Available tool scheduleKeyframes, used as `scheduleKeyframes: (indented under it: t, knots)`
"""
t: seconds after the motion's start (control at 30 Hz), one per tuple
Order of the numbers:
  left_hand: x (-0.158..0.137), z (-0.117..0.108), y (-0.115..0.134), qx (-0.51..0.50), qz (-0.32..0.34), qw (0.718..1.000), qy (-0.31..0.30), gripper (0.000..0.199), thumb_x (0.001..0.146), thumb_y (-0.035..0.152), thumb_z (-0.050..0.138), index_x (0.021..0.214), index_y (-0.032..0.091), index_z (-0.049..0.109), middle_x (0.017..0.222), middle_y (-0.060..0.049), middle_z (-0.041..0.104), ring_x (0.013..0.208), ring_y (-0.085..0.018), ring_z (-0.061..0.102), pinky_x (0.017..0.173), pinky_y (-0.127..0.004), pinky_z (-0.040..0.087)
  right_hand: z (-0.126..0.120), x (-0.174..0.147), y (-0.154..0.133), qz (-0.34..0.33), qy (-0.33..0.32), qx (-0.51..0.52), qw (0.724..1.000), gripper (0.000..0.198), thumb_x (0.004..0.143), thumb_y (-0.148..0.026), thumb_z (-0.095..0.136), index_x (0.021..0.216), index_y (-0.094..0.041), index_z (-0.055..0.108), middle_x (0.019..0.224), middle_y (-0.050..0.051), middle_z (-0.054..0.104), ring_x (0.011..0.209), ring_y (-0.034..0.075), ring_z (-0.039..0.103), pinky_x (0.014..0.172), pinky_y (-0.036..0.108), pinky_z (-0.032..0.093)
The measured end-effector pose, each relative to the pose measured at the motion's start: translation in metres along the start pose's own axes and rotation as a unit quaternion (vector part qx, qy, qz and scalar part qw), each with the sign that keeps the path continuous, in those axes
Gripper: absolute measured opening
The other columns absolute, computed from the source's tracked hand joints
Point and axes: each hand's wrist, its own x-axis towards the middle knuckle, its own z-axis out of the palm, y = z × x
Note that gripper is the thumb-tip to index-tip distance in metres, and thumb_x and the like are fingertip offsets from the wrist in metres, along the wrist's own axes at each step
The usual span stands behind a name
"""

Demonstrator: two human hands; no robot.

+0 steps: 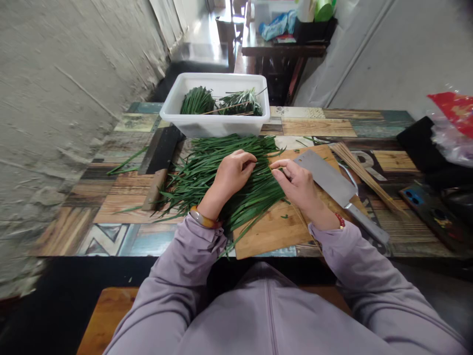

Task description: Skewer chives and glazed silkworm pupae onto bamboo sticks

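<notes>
A broad heap of long green garlic chives [207,172] lies across the table and over the left side of a wooden cutting board [266,231]. Above the heap is my left hand [234,172], its fingers curled and thumb pressed in; what they hold, if anything, is hidden. My right hand [293,180] pinches a thin bamboo skewer [303,222], which runs back under the wrist toward the table's front edge. The fingertips of both hands face each other a short way apart. Beside my right hand a cleaver [327,175] rests flat on the board.
Behind the heap stands a white plastic tub [218,125] with chive bundles and skewers inside. Loose bamboo skewers [365,175] lie right of the cleaver. A dark block with a wooden end [158,153] sits left. A phone [432,212] and plastic bags [456,128] are far right.
</notes>
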Motion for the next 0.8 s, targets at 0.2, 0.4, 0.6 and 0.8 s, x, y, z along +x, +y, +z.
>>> scheduleKeyframes:
  t: [0.2, 0.4, 0.6, 0.8]
  knots:
    - [-0.002, 0.005, -0.002, 0.131, 0.005, 0.991, -0.036, 0.018, 0.089, 0.02, 0.055, 0.093, 0.016, 0.072, 0.093, -0.009, 0.064, 0.086, -0.022, 0.061, 0.076, -0.033, 0.047, 0.001, 0.0, 0.001, 0.004, -0.002, -0.012, 1.0, 0.022, 0.093, -0.036, 0.055, 0.093, -0.019, 0.068, 0.055, -0.007, 0.032, 0.049, 0.011, 0.032, 0.053, 0.026, 0.028]
    - [-0.002, 0.011, -0.003, 0.172, 0.011, 0.984, -0.036, 0.015, 0.089, 0.018, 0.055, 0.086, 0.017, 0.07, 0.093, -0.01, 0.062, 0.087, -0.022, 0.058, 0.074, -0.033, 0.046, 0.001, 0.0, 0.001, 0.003, -0.003, -0.017, 1.0, 0.022, 0.092, -0.036, 0.055, 0.093, -0.019, 0.069, 0.055, -0.007, 0.035, 0.049, 0.011, 0.034, 0.053, 0.026, 0.029]
    - [-0.001, 0.01, -0.003, 0.139, 0.026, 0.99, 0.0, 0.011, 0.083, 0.011, 0.056, 0.079, 0.018, 0.064, 0.089, -0.009, 0.061, 0.087, -0.023, 0.056, 0.078, -0.035, 0.045, 0.003, -0.001, 0.002, 0.002, 0.007, -0.015, 1.0, 0.023, 0.093, -0.037, 0.055, 0.093, -0.019, 0.069, 0.055, -0.007, 0.036, 0.049, 0.011, 0.036, 0.054, 0.026, 0.03]
    - [0.0, 0.009, 0.002, 0.021, 0.044, 0.998, 0.048, 0.015, 0.078, 0.005, 0.053, 0.073, 0.019, 0.055, 0.08, -0.003, 0.059, 0.078, -0.018, 0.054, 0.073, -0.031, 0.044, 0.002, -0.001, 0.001, 0.004, 0.005, -0.009, 1.0, 0.025, 0.093, -0.039, 0.054, 0.095, -0.019, 0.069, 0.056, -0.006, 0.04, 0.051, 0.012, 0.039, 0.054, 0.026, 0.031]
